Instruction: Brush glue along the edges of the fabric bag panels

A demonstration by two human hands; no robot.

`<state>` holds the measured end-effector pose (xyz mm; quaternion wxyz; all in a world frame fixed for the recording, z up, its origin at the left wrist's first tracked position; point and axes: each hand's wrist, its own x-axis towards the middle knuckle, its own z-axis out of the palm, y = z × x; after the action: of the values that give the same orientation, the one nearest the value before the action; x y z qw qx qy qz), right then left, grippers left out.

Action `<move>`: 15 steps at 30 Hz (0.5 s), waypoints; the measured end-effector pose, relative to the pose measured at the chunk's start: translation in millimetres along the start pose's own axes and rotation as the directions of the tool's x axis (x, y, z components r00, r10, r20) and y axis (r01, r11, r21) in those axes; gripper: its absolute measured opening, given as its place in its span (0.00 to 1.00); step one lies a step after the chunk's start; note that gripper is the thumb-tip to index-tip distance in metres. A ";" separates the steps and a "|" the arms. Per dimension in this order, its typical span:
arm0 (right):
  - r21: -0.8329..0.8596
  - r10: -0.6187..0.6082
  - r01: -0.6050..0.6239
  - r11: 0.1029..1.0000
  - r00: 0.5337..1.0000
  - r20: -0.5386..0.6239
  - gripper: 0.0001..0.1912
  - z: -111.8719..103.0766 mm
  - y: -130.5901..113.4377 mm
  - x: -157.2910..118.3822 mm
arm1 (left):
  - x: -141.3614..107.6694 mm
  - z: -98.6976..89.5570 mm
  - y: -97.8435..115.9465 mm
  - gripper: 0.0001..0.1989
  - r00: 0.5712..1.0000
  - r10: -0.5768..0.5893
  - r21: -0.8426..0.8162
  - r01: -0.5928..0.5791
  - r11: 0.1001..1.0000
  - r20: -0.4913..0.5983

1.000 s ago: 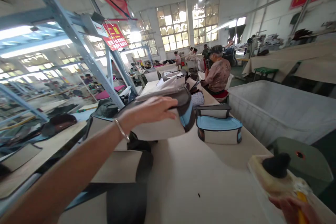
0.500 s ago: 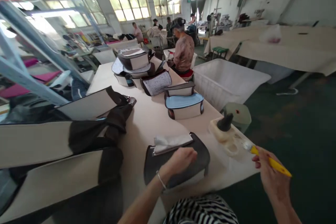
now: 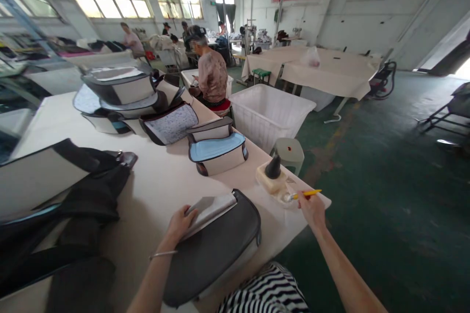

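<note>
My left hand [image 3: 180, 223] grips the left end of a folded grey strip [image 3: 211, 208], which lies along the upper edge of a dark curved piece [image 3: 216, 249] on the table. In my right hand [image 3: 311, 205] is a brush with a yellow handle [image 3: 313, 192]. Its bristles reach into a small clear dish [image 3: 283, 195] at the table's right edge. Beside that dish stands a cream container [image 3: 270, 181] with a black cone [image 3: 273, 167] on top.
Dark and beige pieces [image 3: 40, 171] are heaped on the left of the table [image 3: 154, 176]. A blue-topped piece [image 3: 218, 147] and stacked pieces [image 3: 121, 89] lie farther back. Beyond the right edge are a stool [image 3: 289, 149], a white bin [image 3: 268, 112] and a seated person [image 3: 212, 76].
The view has swung right. My left hand has moved from above the dark piece to the grey strip and taken hold of it. My right hand has brought the brush down to the dish.
</note>
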<state>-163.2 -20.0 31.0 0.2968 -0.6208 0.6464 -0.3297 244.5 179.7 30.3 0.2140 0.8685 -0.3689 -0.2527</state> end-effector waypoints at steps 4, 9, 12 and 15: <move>-0.049 -0.004 0.006 0.999 0.999 0.036 0.22 21.6 5.4 2.9 | -27.4 -20.4 -6.9 0.23 0.955 0.229 -0.559 -0.089 0.825 0.187; -0.067 -0.069 0.074 0.995 0.995 0.074 0.23 31.1 12.8 2.4 | -60.1 -52.8 0.2 0.28 0.695 0.532 -0.770 0.048 0.636 0.484; -0.094 -0.114 0.118 0.989 0.992 0.048 0.23 25.1 16.9 0.4 | -49.3 -46.2 18.2 0.22 0.897 0.357 -0.773 -0.028 0.634 0.261; -0.130 -0.150 0.153 0.980 0.988 0.033 0.19 16.7 19.8 -1.2 | -21.1 -17.4 35.6 0.22 0.965 0.215 -0.550 -0.098 0.830 0.152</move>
<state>-161.9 -19.6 5.1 0.2364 -0.6904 0.6141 -0.3006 223.2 176.1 69.7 0.4290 0.7091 -0.3738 -0.4164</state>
